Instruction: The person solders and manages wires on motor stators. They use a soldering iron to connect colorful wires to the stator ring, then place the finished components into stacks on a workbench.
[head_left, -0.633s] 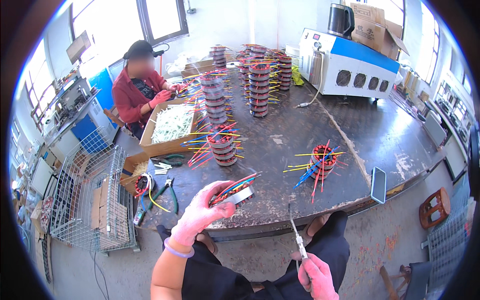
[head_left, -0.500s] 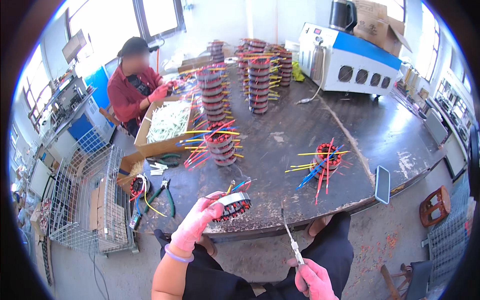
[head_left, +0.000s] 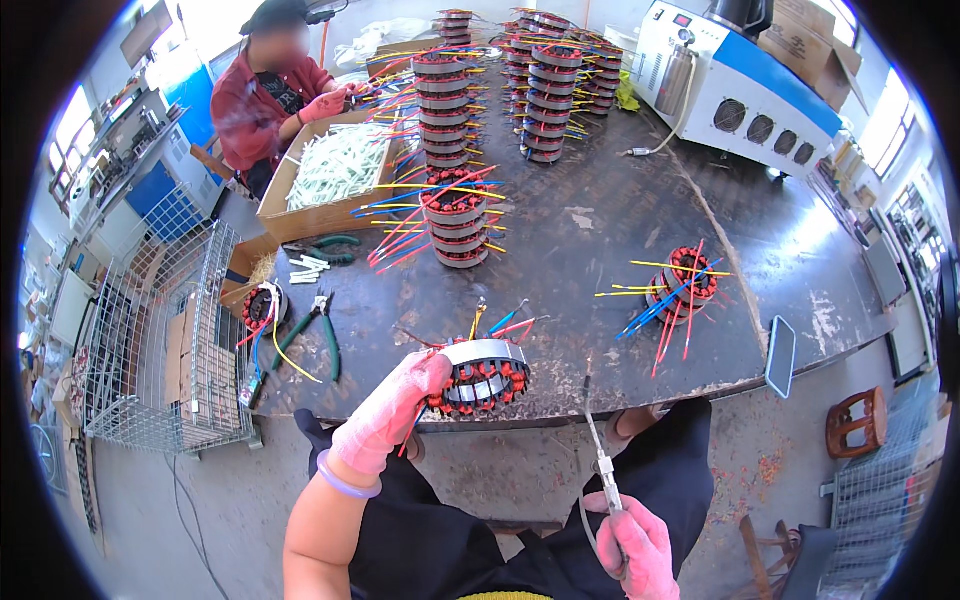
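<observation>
My left hand (head_left: 398, 398), in a pink glove, grips a motor stator (head_left: 484, 352) by its left side. The stator is a steel ring with red-and-black windings inside, held tilted above the table's front edge. Short red, blue and bare copper-coloured lead ends stick up from its far side. My right hand (head_left: 632, 545), also gloved in pink, is closed around a slim gas torch (head_left: 606, 468) with a long thin metal nozzle and a hose. The nozzle points up and away, to the right of the stator and apart from it.
Stacked stators (head_left: 455, 215) with coloured leads stand beyond my hands; a smaller stack (head_left: 690, 280) sits right. Pliers (head_left: 326, 335), a loose stator (head_left: 262, 308) and a carton of pale tubes (head_left: 270, 215) lie left. A co-worker (head_left: 262, 105) sits far left. A white-and-blue machine (head_left: 735, 95) stands far right.
My left hand has shifted slightly right and up with the stator, whose open face now shows more. The torch has moved slightly right and up. My view has tipped downward.
</observation>
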